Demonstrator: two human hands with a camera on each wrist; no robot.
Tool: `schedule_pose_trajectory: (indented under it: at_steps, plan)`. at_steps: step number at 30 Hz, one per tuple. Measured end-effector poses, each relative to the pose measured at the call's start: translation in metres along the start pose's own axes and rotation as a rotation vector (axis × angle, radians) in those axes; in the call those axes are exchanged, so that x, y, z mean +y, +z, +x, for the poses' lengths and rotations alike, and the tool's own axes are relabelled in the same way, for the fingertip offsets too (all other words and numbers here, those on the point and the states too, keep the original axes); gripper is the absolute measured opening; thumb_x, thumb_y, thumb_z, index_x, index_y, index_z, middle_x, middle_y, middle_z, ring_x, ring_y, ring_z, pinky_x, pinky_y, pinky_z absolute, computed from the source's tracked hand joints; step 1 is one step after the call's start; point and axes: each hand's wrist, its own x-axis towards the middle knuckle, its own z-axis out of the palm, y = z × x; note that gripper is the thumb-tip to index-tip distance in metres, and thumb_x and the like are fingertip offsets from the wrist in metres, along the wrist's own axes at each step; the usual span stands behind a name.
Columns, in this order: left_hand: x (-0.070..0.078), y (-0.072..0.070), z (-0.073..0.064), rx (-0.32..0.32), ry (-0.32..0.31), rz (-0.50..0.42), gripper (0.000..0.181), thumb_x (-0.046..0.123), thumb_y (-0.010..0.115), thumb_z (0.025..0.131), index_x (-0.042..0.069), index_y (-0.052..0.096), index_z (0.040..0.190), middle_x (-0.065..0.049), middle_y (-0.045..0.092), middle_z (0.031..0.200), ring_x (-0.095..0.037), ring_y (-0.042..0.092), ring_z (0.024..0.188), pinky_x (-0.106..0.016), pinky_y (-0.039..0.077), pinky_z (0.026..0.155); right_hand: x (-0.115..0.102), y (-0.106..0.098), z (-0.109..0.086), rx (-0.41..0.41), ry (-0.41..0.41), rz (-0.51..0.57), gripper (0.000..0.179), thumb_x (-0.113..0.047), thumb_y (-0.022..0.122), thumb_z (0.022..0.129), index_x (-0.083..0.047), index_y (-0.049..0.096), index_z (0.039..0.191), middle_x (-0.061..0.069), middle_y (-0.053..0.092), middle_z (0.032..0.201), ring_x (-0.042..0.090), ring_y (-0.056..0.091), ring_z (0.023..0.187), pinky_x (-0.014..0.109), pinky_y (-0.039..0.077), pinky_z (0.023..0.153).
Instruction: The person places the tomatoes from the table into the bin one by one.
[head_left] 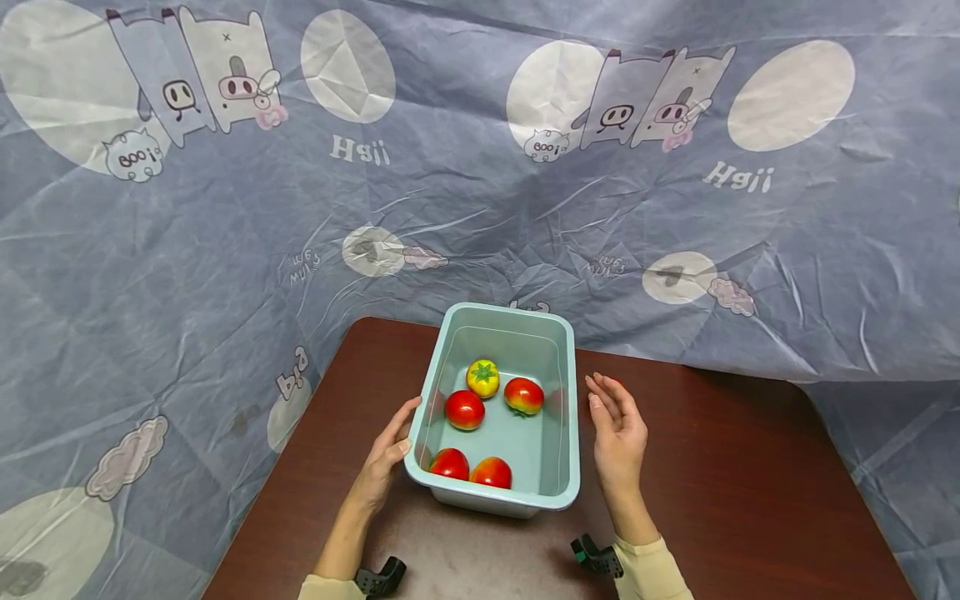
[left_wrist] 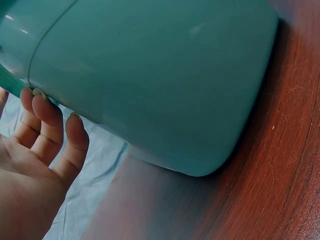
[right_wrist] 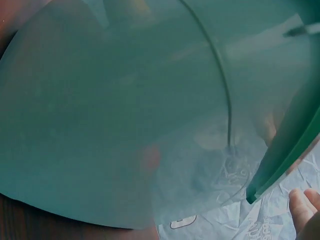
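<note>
A pale blue-green plastic bin (head_left: 566,433) stands on the table with several tomatoes in it. A yellow tomato (head_left: 483,379) shows its green star-shaped stem end. Beside it lie a red tomato (head_left: 464,410) and a red-and-yellow tomato (head_left: 523,396). Two more, a red tomato (head_left: 449,463) and an orange-red tomato (head_left: 491,472), are partly hidden by the near rim. My left hand (head_left: 382,458) holds the bin's left rim; its bent fingertips (left_wrist: 76,127) touch the outer wall. My right hand (head_left: 618,433) is to the right, apart from the bin, fingers loosely bent.
The bin stands on a dark brown wooden table (head_left: 720,467). A grey-blue cloth (head_left: 465,192) printed with cartoon animals hangs behind and to the left of it. Each wrist carries a black band, including the right wristband (head_left: 597,557).
</note>
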Motion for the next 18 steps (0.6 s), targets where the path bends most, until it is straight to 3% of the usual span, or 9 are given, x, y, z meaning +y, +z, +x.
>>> schedule_pose_trajectory:
  at_steps: [10, 16, 18]
  plan:
    - [0.002, -0.002, 0.001, 0.003, -0.009, 0.003, 0.062, 0.018, 0.038, 0.094, 0.007, 0.024, 0.153, -0.003, 0.053, 0.137, -0.013, 0.055, 0.120, -0.033, 0.044, 0.099, 0.004, -0.004, 0.002, 0.043, -0.018, -0.021, 0.036, 0.011, 0.053, 0.091, 0.021, 0.048, 0.125, 0.013, 0.065, 0.121, 0.022, 0.065, 0.113, 0.018, 0.050, 0.090]
    - [0.002, 0.000, 0.001, 0.001, -0.004, 0.004, 0.062, 0.016, 0.037, 0.093, 0.005, 0.024, 0.153, -0.002, 0.053, 0.138, -0.012, 0.055, 0.121, -0.031, 0.044, 0.099, 0.005, -0.009, 0.002, 0.113, 0.030, -0.083, 0.035, 0.007, 0.055, 0.092, 0.017, 0.052, 0.125, 0.029, 0.059, 0.124, 0.021, 0.065, 0.112, 0.016, 0.048, 0.093]
    - [0.002, 0.000, 0.001, -0.001, -0.001, 0.003, 0.063, 0.016, 0.037, 0.093, 0.005, 0.023, 0.153, -0.002, 0.052, 0.139, -0.012, 0.054, 0.121, -0.031, 0.044, 0.100, 0.007, -0.011, 0.002, 0.134, 0.053, -0.096, 0.035, 0.005, 0.057, 0.092, 0.016, 0.053, 0.125, 0.028, 0.059, 0.125, 0.021, 0.065, 0.112, 0.016, 0.048, 0.093]
